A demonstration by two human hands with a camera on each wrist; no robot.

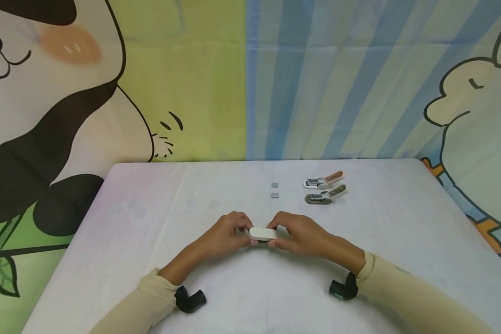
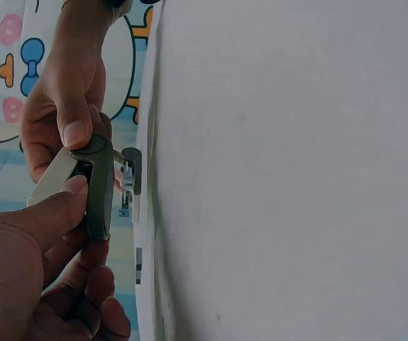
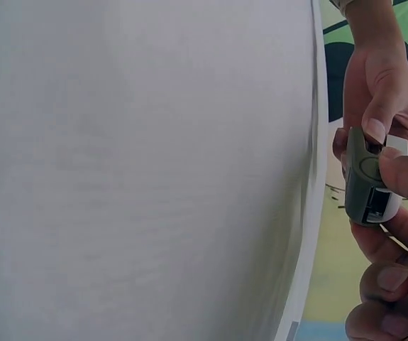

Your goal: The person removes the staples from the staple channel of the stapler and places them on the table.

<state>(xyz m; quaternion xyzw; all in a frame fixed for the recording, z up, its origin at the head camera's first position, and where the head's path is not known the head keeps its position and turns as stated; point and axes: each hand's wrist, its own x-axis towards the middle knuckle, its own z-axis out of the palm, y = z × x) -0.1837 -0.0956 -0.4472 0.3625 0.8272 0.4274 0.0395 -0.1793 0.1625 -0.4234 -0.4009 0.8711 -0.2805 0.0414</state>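
A small stapler (image 1: 262, 233) with a white top and a dark grey-green base is held level above the white table between both hands. My left hand (image 1: 227, 234) pinches its left end; in the left wrist view the thumb presses into a slot in the base (image 2: 101, 192). At the other end, my right hand (image 1: 302, 234) pinches the stapler between thumb and fingers. The right wrist view shows an opening in the near end of the stapler (image 3: 360, 181). Part of the white top is hidden by the fingers.
Two more staplers lie opened at the back right, one white and pink (image 1: 334, 176), the other grey-green (image 1: 314, 200). Left of them are two small staple strips (image 1: 274, 184). Black wrist mounts (image 1: 189, 300) hang below both sleeves. A printed cloth (image 1: 217, 93) stands behind the table.
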